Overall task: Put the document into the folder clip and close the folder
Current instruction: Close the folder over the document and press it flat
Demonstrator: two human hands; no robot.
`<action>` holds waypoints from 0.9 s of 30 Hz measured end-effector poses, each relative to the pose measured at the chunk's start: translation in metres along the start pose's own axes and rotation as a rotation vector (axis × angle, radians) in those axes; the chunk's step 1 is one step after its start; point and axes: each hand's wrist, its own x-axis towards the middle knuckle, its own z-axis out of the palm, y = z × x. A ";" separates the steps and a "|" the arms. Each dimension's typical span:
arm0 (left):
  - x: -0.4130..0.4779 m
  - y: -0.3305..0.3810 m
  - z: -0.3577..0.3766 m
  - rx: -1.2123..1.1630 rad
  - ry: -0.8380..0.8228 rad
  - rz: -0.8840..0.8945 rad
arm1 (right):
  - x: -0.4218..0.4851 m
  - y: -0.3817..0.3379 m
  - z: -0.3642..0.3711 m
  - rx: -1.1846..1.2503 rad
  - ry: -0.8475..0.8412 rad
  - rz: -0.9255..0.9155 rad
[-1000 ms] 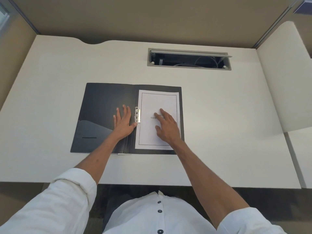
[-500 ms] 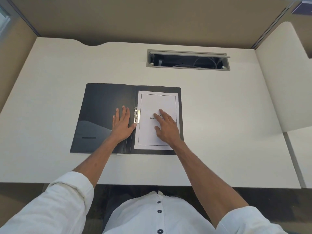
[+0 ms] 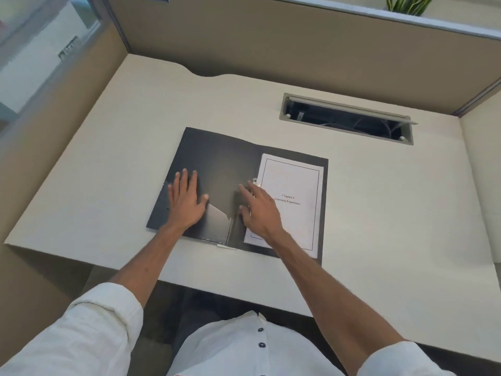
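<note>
A black folder [image 3: 217, 158] lies open flat on the white desk. The white document [image 3: 292, 185] with a thin black border rests on the folder's right half, its left edge at the metal clip [image 3: 254, 181] by the spine. My left hand [image 3: 187, 202] lies flat with fingers spread near the left cover's outer edge, above the inner pocket [image 3: 217, 221]. My right hand [image 3: 257, 210] rests over the spine and the document's lower left part, fingers apart, hiding most of the clip. Neither hand grips anything.
The white desk [image 3: 393, 213] has an open cable tray slot [image 3: 347, 122] behind the folder. Beige partition walls [image 3: 271, 44] close in the back and left. A plant [image 3: 404, 4] shows above the partition. The desk's front edge runs just below the folder.
My left hand slid from beside the spine to the left cover's outer edge. My right hand moved left from the page's middle to the spine. The camera view swung and tilted.
</note>
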 end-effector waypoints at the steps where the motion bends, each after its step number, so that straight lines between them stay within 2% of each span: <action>1: 0.000 -0.007 -0.004 -0.006 0.010 -0.022 | 0.005 -0.012 0.004 0.006 -0.017 -0.025; 7: -0.006 -0.039 -0.022 -0.175 0.014 -0.136 | 0.027 -0.059 0.027 -0.042 -0.074 -0.099; 15: 0.000 -0.057 -0.046 -0.405 -0.015 -0.278 | 0.036 -0.071 0.037 -0.033 -0.165 -0.112; 18: 0.004 -0.060 -0.060 -0.466 0.054 -0.318 | 0.035 -0.073 0.037 0.007 -0.182 -0.106; 22: 0.010 -0.061 -0.080 -0.701 0.103 -0.293 | 0.032 -0.071 0.034 0.125 -0.178 -0.099; 24: 0.010 -0.059 -0.091 -0.849 0.083 -0.243 | 0.030 -0.069 0.029 0.217 -0.165 -0.091; 27: 0.006 -0.048 -0.103 -0.942 0.062 -0.143 | 0.024 -0.068 0.014 0.350 -0.105 -0.055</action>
